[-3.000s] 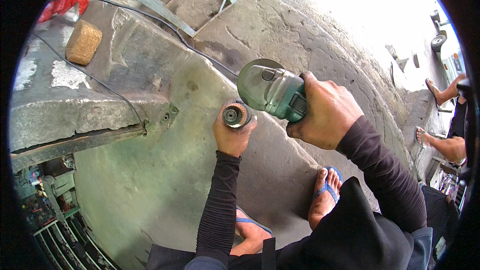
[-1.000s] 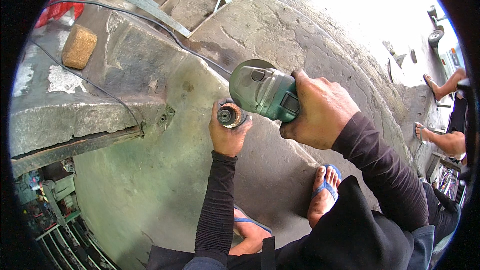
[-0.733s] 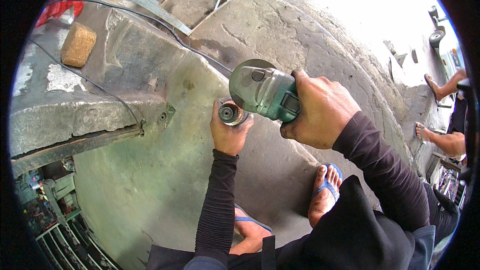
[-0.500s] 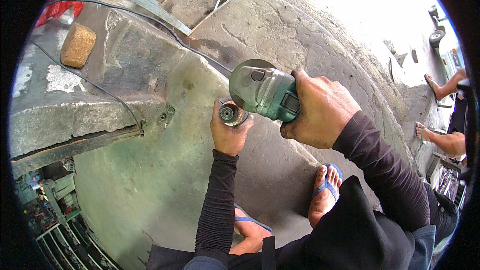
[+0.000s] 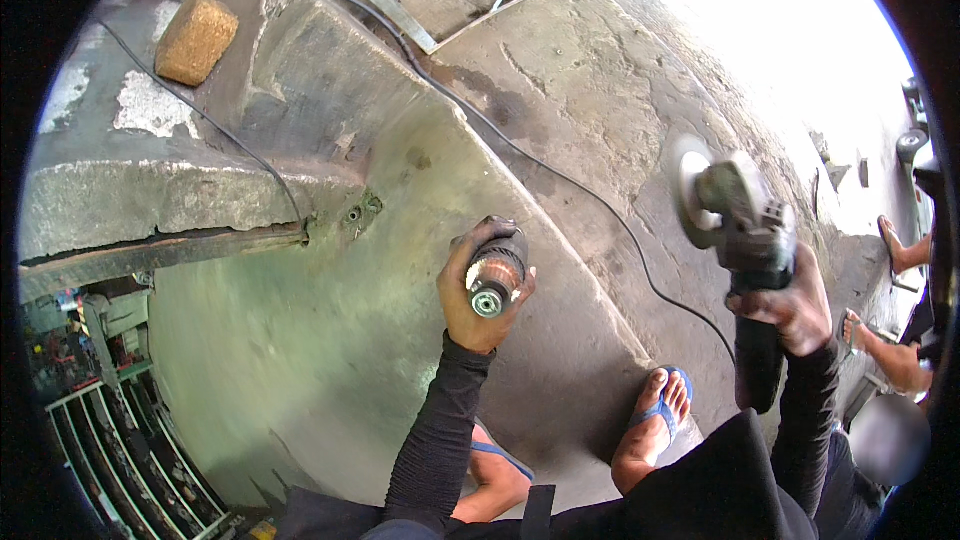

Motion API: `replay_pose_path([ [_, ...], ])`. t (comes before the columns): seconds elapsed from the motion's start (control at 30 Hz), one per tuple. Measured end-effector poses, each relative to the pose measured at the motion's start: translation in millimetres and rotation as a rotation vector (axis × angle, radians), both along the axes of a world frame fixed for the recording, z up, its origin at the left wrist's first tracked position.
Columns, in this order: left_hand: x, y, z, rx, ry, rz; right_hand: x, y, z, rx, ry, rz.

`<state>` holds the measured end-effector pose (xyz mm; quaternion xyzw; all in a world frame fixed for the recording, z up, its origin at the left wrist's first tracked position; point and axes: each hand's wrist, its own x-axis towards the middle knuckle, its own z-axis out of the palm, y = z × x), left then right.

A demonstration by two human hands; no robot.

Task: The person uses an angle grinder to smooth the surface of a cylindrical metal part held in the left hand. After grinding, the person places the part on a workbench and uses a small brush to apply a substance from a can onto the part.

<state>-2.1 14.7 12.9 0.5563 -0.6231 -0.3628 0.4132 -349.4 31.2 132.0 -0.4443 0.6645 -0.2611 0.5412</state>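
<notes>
Above stained concrete floor (image 5: pixel 330 370), left hand (image 5: pixel 470 305) clamped on rotor (image 5: pixel 497 273), right hand (image 5: pixel 804 312) on grinder (image 5: pixel 752 230); brown block (image 5: pixel 197 38) on ledge (image 5: pixel 110 205).

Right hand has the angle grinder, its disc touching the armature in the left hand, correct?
Not touching: the head view shows the disc apart from the armature. The right hand does hold the angle grinder, and the left hand the armature.
</notes>
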Motion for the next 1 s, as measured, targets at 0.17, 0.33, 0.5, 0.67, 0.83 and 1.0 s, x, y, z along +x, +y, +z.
replay_pose_path([
  [0.17,1,2,22,-0.103,-0.109,0.003,-28,29,-19,0.082,-0.093,-0.201],
  [0.33,-2,4,40,-0.074,-0.07,0.021,-28,47,-45,0.095,-0.498,-0.377],
  [0.5,-5,7,55,0.0,-0.024,0.02,-24,52,-58,0.106,-0.827,-0.504],
  [0.67,-10,10,66,0.061,0.05,0.036,-19,58,-62,0.062,-1.061,-0.484],
  [0.83,-13,13,72,0.12,0.123,0.031,-8,68,-76,0.013,-1.11,-0.475],
  [1.0,-14,17,75,0.237,0.205,0.049,5,75,-80,-0.03,-1.123,-0.458],
])
